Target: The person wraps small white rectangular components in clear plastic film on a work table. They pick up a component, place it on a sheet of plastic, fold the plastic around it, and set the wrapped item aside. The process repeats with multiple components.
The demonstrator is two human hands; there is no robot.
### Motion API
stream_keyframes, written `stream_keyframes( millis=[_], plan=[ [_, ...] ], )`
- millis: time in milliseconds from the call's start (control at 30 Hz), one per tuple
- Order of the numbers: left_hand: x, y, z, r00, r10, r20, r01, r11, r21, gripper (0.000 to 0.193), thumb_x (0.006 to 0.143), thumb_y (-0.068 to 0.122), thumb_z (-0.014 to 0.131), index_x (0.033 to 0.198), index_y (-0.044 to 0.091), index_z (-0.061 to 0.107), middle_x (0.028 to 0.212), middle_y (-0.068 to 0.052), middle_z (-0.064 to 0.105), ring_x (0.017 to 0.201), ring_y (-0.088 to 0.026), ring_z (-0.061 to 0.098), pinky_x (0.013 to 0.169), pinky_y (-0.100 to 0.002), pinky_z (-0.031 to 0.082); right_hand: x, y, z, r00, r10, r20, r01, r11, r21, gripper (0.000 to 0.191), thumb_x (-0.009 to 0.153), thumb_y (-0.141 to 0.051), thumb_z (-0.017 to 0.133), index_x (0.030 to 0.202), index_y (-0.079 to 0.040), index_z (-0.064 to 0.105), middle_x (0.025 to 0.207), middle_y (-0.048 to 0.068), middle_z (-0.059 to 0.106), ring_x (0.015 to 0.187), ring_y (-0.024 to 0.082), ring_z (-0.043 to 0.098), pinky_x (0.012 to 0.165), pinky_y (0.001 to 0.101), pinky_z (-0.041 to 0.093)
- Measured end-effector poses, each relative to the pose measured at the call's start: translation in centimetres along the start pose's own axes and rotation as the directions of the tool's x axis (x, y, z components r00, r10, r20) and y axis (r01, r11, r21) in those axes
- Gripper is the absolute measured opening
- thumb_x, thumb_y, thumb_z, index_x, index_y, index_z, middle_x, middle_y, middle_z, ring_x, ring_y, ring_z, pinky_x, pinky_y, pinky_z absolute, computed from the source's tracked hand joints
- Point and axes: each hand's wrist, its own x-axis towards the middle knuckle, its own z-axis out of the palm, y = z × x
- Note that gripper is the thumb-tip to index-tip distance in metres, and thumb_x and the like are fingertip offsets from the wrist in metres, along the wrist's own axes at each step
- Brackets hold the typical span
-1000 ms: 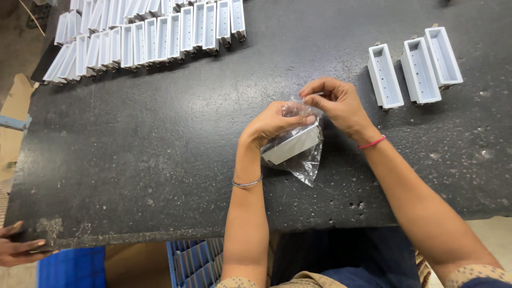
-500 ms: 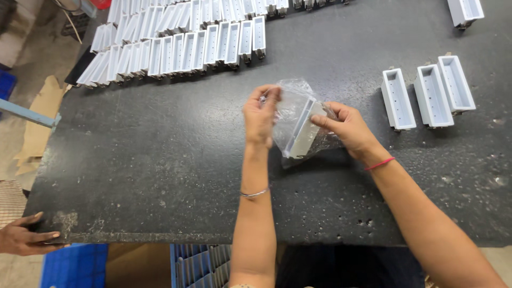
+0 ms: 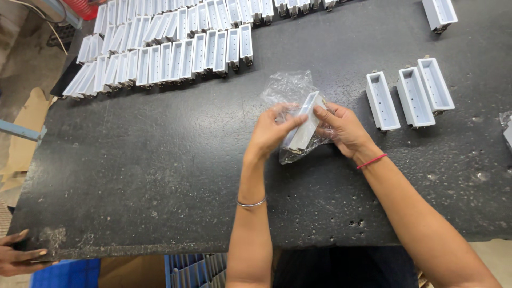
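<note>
My left hand (image 3: 271, 130) and my right hand (image 3: 341, 128) both grip a clear plastic bag (image 3: 290, 90) with a white rectangular housing (image 3: 304, 128) in it, just above the dark table (image 3: 160, 170). The housing is tilted, its upper end poking out toward the bag's open top. My left fingers pinch the plastic on the housing's left side, and my right thumb and fingers hold its right side. Three bare white housings (image 3: 409, 95) lie side by side on the table to the right of my hands.
Two long rows of white housings (image 3: 176, 48) fill the table's far left. Another housing (image 3: 439, 13) lies at the far right, and a bagged piece (image 3: 506, 128) sits at the right edge. Another person's hand (image 3: 21, 255) rests at the near left corner. A blue crate (image 3: 69, 273) is below.
The bagged housing has been turned from lying low near the table's front to a steeper tilt farther out, and both hands shifted their grip along it.
</note>
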Motion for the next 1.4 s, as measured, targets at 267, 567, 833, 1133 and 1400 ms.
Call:
stream_keyframes(
  millis=[267,567,833,1133,1400],
  plan=[
    [0.6,-1.4,-1.3,0.928,0.13,-0.35,-0.194,0.969,-0.155,0.029,0.083,0.025,0.085,0.099,0.002,0.079,0.091,-0.01,0.079,0.085,-0.015,0.072,0.076,-0.025,0.058,-0.4,-0.4,1.4,0.999,0.034,0.028,-0.024,0.958,-0.284,0.043,0.091,-0.03,0.072,0.127,-0.007,0.068,0.112,0.0,0.074,0.101,0.01,0.067,0.082,0.0269,0.055],
    [0.6,-1.4,-0.3,0.989,0.148,-0.028,-0.145,0.884,-0.445,0.039,0.088,0.008,0.074,0.121,-0.004,0.058,0.113,-0.018,0.066,0.096,-0.02,0.074,0.085,-0.033,0.067,-0.2,0.0,0.6,0.99,0.045,0.135,-0.004,0.958,-0.287,0.045,0.092,-0.031,0.071,0.128,-0.005,0.067,0.11,0.004,0.074,0.103,0.013,0.067,0.089,0.0317,0.055],
    [-0.4,0.2,0.6,0.975,0.213,-0.068,-0.223,0.946,-0.236,0.048,0.087,0.007,0.078,0.129,0.001,0.055,0.116,-0.018,0.073,0.106,-0.02,0.075,0.091,-0.03,0.062,0.1,0.1,-0.4,0.992,0.0,0.127,0.035,0.963,-0.269,0.049,0.093,-0.028,0.072,0.134,-0.003,0.063,0.113,0.004,0.072,0.103,0.012,0.065,0.088,0.0312,0.053],
    [-0.9,1.7,2.2,0.869,0.338,-0.361,-0.323,0.941,0.104,0.069,0.071,0.007,0.087,0.129,0.005,0.051,0.105,-0.008,0.064,0.085,-0.015,0.066,0.07,-0.028,0.06,-1.2,-1.7,1.0,0.979,-0.016,0.204,0.084,0.941,-0.327,0.053,0.095,-0.033,0.068,0.139,-0.004,0.06,0.117,0.004,0.073,0.11,0.014,0.065,0.1,0.0345,0.05],
    [-0.4,0.6,2.1,0.942,0.224,-0.251,-0.261,0.957,-0.125,0.04,0.078,0.011,0.084,0.112,0.0,0.065,0.094,-0.007,0.072,0.083,-0.012,0.068,0.076,-0.026,0.059,-1.2,-1.9,1.2,0.986,0.031,0.161,0.04,0.908,-0.418,0.054,0.091,-0.032,0.071,0.137,-0.006,0.062,0.12,0.004,0.073,0.114,0.014,0.064,0.104,0.036,0.048]
  ],
)
